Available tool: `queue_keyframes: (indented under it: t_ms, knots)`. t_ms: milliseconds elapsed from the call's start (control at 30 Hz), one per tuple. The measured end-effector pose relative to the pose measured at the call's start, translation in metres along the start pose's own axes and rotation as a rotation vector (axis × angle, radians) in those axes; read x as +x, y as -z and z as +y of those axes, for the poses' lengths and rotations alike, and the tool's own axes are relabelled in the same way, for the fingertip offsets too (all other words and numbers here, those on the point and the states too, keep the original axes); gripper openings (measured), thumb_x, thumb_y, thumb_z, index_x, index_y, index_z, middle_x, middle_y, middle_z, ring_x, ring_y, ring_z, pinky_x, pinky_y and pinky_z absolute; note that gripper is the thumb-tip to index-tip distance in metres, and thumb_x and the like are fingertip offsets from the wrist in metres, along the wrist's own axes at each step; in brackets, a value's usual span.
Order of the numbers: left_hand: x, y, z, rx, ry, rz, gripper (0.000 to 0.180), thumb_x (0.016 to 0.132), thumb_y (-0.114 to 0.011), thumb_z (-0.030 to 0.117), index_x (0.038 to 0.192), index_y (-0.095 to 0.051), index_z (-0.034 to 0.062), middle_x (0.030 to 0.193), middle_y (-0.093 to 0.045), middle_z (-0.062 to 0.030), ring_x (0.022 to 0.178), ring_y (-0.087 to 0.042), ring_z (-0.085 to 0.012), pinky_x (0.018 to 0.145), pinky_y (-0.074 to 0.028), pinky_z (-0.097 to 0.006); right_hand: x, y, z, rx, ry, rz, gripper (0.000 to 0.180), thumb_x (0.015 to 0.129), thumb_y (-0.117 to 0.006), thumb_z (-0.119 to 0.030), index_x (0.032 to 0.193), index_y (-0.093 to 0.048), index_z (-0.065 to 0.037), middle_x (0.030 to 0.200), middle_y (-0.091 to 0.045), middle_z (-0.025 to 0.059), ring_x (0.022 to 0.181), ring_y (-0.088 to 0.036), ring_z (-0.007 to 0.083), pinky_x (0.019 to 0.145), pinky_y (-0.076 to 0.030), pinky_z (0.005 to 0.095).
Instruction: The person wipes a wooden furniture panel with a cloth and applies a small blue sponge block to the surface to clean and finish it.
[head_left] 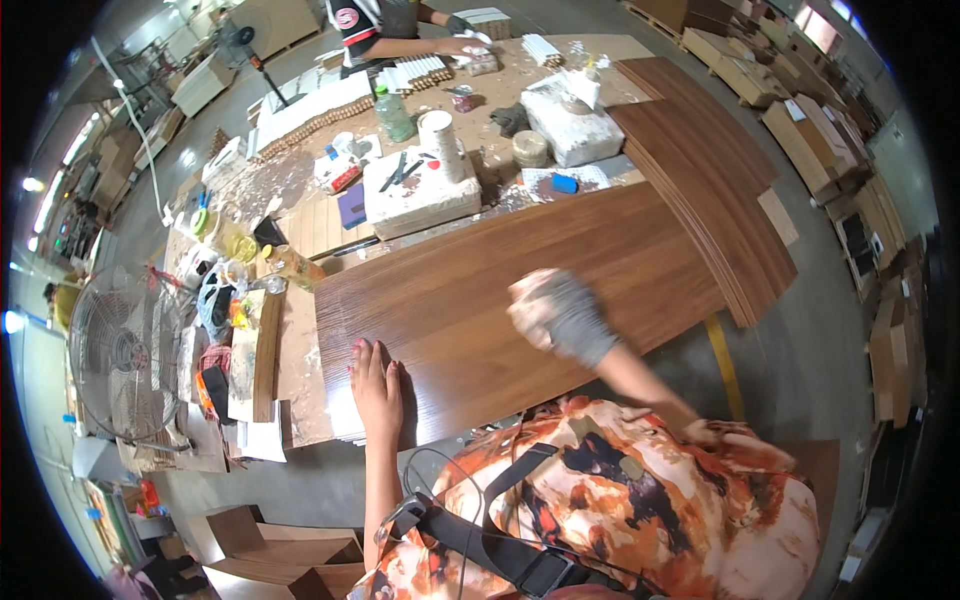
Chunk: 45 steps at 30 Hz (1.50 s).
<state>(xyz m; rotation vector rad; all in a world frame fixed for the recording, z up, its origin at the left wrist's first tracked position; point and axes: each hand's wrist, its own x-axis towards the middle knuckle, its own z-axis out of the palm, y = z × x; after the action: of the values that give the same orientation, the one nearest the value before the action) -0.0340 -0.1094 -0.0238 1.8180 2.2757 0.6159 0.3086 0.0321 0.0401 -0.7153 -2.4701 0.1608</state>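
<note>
Centrally, a brown wood-grain panel [470,330] lies on a worktable [300,380] — left hand [378,385] spread flat on its near-left corner, gloved right hand [562,315] curled over its middle, too blurred to show any grip. Left of the panel: a fan [125,345].

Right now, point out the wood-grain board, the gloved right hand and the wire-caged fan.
Wood-grain board [455,338]: head view, bare part of its top face.
Gloved right hand [556,311]: head view, back of the hand, blurred.
Wire-caged fan [125,348]: head view, centre of its round cage.
</note>
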Motion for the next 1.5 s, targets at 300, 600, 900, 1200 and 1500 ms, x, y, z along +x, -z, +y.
queue_keyframes:
  t_ms: [300, 600, 900, 1200, 1500]
  knots:
    - [-0.053, -0.001, -0.013, 0.067, 0.274, 0.085, 0.063, 0.106, -0.053, 0.032, 0.157, -0.038, -0.0026, 0.168, -0.028, -0.0238, 0.156, -0.026, -0.0400, 0.125, -0.016, -0.059, 0.092, -0.083, 0.024, 0.108, -0.036, -0.067, 0.019, 0.089, -0.059, -0.025, 0.092, -0.072, -0.012, 0.101, -0.072, 0.0101, 0.100, -0.068, 0.0282, 0.093, -0.053, 0.0416]
    - [-0.046, 0.005, -0.002, -0.001, 0.277, 0.127, 0.053, 0.110, -0.043, 0.027, 0.155, -0.043, -0.0005, 0.164, -0.039, -0.0173, 0.155, -0.030, -0.0345, 0.126, -0.017, -0.056, 0.050, -0.100, 0.124, 0.616, -0.598, 0.337, 0.018, 0.098, -0.061, -0.020, 0.112, -0.068, -0.011, 0.104, -0.068, 0.0072, 0.089, -0.068, 0.0219, 0.067, -0.055, 0.0373]
    - [-0.050, 0.002, -0.006, -0.044, 0.296, 0.127, 0.049, 0.109, -0.040, 0.023, 0.153, -0.047, 0.0008, 0.164, -0.039, -0.0185, 0.155, -0.029, -0.0372, 0.126, -0.014, -0.059, 0.200, -0.217, -0.090, 0.136, 0.047, -0.166, 0.028, 0.091, -0.066, -0.034, 0.115, -0.074, -0.022, 0.125, -0.068, 0.0063, 0.117, -0.063, 0.0281, 0.103, -0.048, 0.0433]
    - [-0.054, -0.005, -0.024, -0.101, 0.283, 0.185, 0.044, 0.109, -0.042, 0.012, 0.151, -0.050, 0.0033, 0.165, -0.037, -0.0208, 0.155, -0.028, -0.0399, 0.127, -0.010, -0.057, 0.090, -0.068, 0.126, -0.286, -0.383, -0.123, 0.020, 0.093, -0.062, -0.027, 0.097, -0.074, -0.012, 0.101, -0.074, 0.0123, 0.094, -0.070, 0.0320, 0.083, -0.057, 0.0418]
    - [-0.047, -0.011, -0.039, -0.281, 0.263, 0.210, 0.049, 0.095, -0.051, -0.003, 0.144, -0.055, -0.0032, 0.157, -0.040, -0.0359, 0.149, -0.036, -0.0469, 0.125, -0.025, -0.050, -0.025, -0.020, 0.186, -0.614, -0.742, 0.117, 0.038, 0.099, -0.061, -0.043, 0.127, -0.070, -0.019, 0.119, -0.070, 0.0171, 0.102, -0.069, 0.0341, 0.087, -0.055, 0.0494]
